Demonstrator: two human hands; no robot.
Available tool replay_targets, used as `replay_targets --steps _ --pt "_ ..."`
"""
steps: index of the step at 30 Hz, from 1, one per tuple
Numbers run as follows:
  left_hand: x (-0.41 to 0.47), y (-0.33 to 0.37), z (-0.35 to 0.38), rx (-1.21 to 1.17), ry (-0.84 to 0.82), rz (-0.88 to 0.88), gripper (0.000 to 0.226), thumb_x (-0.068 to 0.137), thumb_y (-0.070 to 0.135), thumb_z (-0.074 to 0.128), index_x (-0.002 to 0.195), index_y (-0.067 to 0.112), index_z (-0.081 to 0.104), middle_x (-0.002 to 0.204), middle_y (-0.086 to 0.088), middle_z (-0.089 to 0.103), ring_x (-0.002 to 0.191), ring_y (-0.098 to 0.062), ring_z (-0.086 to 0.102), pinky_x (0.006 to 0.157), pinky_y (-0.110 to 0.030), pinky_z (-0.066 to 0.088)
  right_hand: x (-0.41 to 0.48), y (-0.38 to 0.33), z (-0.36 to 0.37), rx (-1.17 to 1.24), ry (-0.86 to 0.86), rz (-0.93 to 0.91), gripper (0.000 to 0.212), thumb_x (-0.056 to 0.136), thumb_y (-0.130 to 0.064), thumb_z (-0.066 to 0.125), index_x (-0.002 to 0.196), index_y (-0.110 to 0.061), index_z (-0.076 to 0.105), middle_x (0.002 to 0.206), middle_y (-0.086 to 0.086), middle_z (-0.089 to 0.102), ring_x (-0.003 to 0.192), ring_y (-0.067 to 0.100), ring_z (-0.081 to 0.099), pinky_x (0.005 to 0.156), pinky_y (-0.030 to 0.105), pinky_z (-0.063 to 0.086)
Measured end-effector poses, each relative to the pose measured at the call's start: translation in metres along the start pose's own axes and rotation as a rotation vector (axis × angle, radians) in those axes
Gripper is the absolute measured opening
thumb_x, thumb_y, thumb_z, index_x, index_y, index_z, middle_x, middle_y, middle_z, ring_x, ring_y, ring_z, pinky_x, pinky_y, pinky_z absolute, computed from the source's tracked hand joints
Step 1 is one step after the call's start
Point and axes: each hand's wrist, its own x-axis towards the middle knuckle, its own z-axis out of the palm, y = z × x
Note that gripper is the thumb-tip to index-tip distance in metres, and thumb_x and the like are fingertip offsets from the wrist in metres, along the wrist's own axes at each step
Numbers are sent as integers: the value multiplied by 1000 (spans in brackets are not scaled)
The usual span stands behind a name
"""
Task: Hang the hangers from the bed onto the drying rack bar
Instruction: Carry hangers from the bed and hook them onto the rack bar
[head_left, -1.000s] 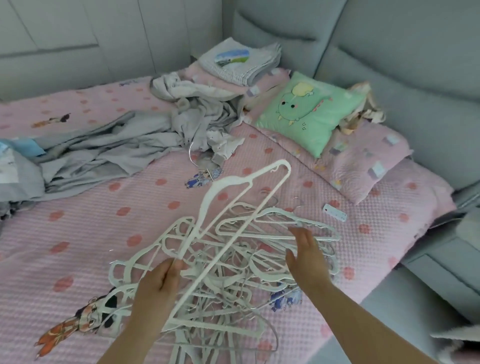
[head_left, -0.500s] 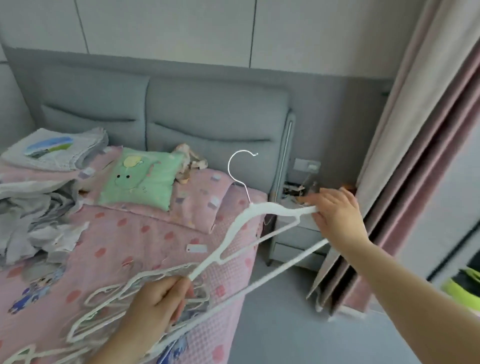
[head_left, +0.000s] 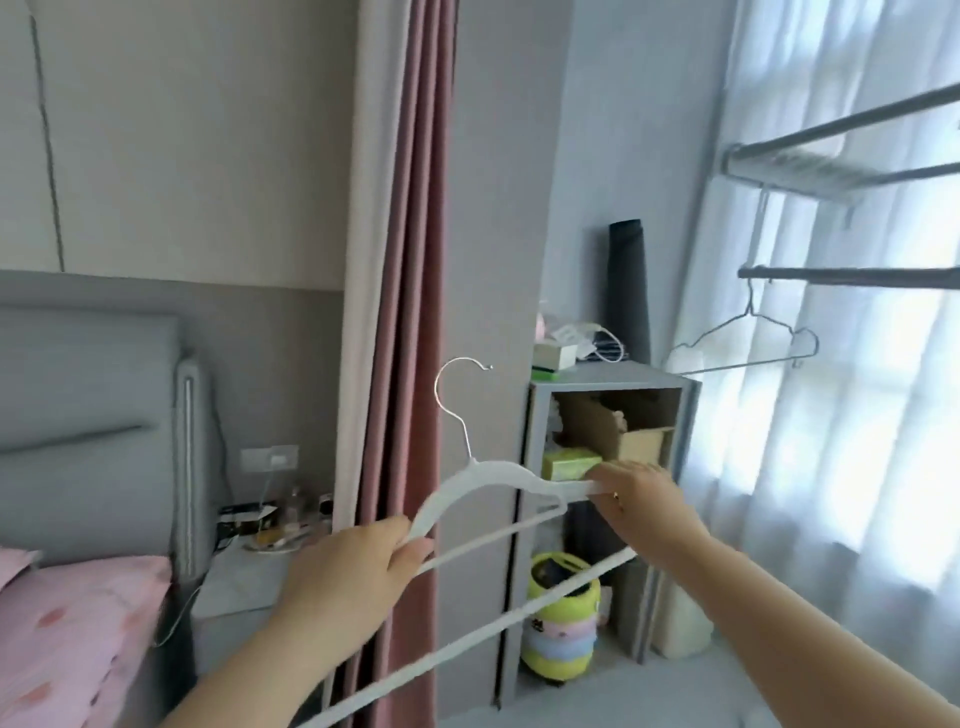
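Note:
A white plastic hanger (head_left: 483, 480) with a metal hook pointing up is held in the air between both hands. My left hand (head_left: 348, 571) grips its left shoulder. My right hand (head_left: 641, 493) holds its right end, fingers curled over the arm. The drying rack bar (head_left: 852, 277) runs dark and level at the upper right, well above and right of the hanger. One thin wire hanger (head_left: 748, 345) hangs from that bar. The bed (head_left: 78, 623) with its pink cover shows only at the lower left corner.
A pink and beige curtain (head_left: 400, 260) hangs straight ahead. A grey open shelf unit (head_left: 608, 379) with boxes stands below the rack, a yellow-green bin (head_left: 561, 618) at its foot. A bedside table (head_left: 244, 577) sits by the grey headboard. Sheer curtains cover the window at right.
The view has swung right from the bed to the window side. Both hands lifted one white hanger off the pile and carried it right; the rack bar has come into sight.

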Motion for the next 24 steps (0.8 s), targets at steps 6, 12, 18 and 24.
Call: replay_targets --steps 6,12,18,24 --pt "83 108 19 48 -6 156 41 96 48 28 63 25 29 63 1 41 76 -20 49 60 -29 31 7 113 -40 -16 59 160 31 94 -18 42 123 -23 53 124 -5 58 118 15 48 96 21 35" --pt "178 184 49 -26 48 331 35 96 42 33 67 24 36 65 5 45 54 -5 38 49 -19 26 17 208 -82 -154 148 281 42 94 -21 45 135 -25 39 138 -10 46 130 11 36 109 21 25" --pt "296 265 97 -140 27 489 25 97 30 36 74 21 38 70 5 46 63 -13 42 58 -27 30 74 294 -123 -469 216 389 44 95 -24 40 138 -27 32 142 -12 38 134 11 30 109 20 17" --pt "412 343 121 -180 76 593 24 98 18 36 118 18 47 102 -4 63 86 -21 59 69 -28 42 132 360 -152 -741 261 570 48 96 -25 38 142 -23 25 151 -4 21 140 17 18 113 26 8"
